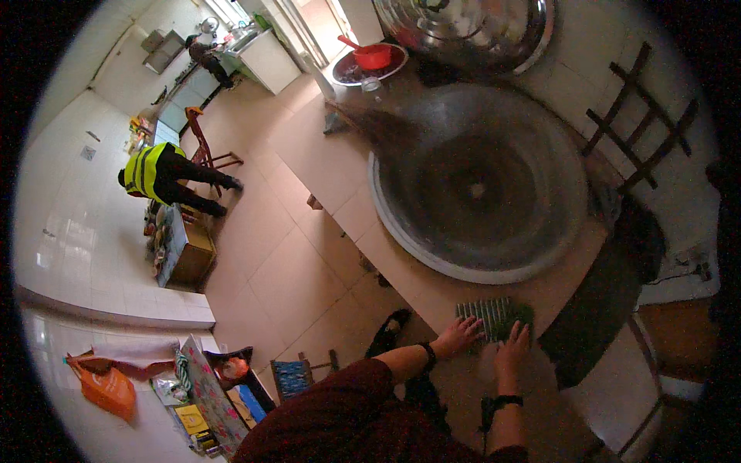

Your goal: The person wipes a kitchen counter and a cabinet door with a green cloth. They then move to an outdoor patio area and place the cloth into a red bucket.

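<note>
A green cloth with pale stripes (pixel 492 315) lies on the tiled stove counter (pixel 408 272), near its front edge. My left hand (pixel 463 337) rests on the cloth's left part, fingers spread. On its darker right part lies my right hand (pixel 512 350), fingers also apart. Both wrists wear dark bands. Just beyond the cloth, a large metal wok (pixel 477 191) is set into the counter within a pale raised rim. A straw brush (pixel 379 124) leans over the wok's far left side.
A red dipper (pixel 372 57) sits in a basin (pixel 343 83) behind a clear jar (pixel 370 84). A large metal lid (pixel 463 29) and a dark lattice rack (pixel 642 118) are by the wall. One person in a yellow vest (pixel 151 171) bends leftward; another person (pixel 208 61) stands farther away.
</note>
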`<state>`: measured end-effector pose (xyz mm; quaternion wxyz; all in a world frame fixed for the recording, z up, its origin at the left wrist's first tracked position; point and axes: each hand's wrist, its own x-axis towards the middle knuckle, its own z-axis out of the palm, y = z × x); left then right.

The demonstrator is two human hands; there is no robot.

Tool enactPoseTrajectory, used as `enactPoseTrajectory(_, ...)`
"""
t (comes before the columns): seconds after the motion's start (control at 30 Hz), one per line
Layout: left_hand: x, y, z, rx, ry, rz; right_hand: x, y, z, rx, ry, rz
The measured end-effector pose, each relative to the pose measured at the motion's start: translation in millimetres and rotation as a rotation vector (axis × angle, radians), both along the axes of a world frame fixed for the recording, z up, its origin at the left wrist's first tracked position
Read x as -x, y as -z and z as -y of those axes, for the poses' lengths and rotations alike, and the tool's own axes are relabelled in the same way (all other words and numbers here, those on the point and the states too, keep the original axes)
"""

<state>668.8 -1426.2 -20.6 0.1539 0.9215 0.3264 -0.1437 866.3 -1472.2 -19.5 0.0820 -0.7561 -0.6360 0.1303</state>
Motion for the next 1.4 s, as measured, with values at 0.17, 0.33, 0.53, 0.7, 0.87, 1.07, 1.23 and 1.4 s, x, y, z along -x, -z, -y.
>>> enactPoseTrajectory(0.17,6,8,2,-0.002,0.012,0.013,-28,3,-10,0.181,-0.031,-0.092)
enactPoseTrajectory(0.33,10,-5,-1,-0.120,0.047,0.024,-37,11,-15,0.082,-0.054,0.035)
enactPoseTrajectory(0.53,7,-24,-10,0.146,-0.016,-0.033,-31,2,-3,0.151,0.066,-0.338)
enactPoseTrajectory(0.7,17,-35,-10,0.161,-0.024,-0.082,-36,-22,23,0.268,0.082,-0.462)
enactPoseTrajectory(0.87,31,-35,-10,0.140,-0.052,-0.073,-58,6,27,-0.044,0.200,-0.724)
enactPoseTrajectory(1.07,32,-42,-21,0.380,-0.237,0.107,-52,-49,43,-0.124,0.900,-1.844)
enactPoseTrajectory(1.23,43,-85,-37,0.957,-0.581,0.342,-3,-102,25,-0.341,0.627,-1.567)
enactPoseTrajectory(1.4,40,-128,-32,1.468,-0.859,1.003,37,-161,10,-0.206,0.611,-2.418)
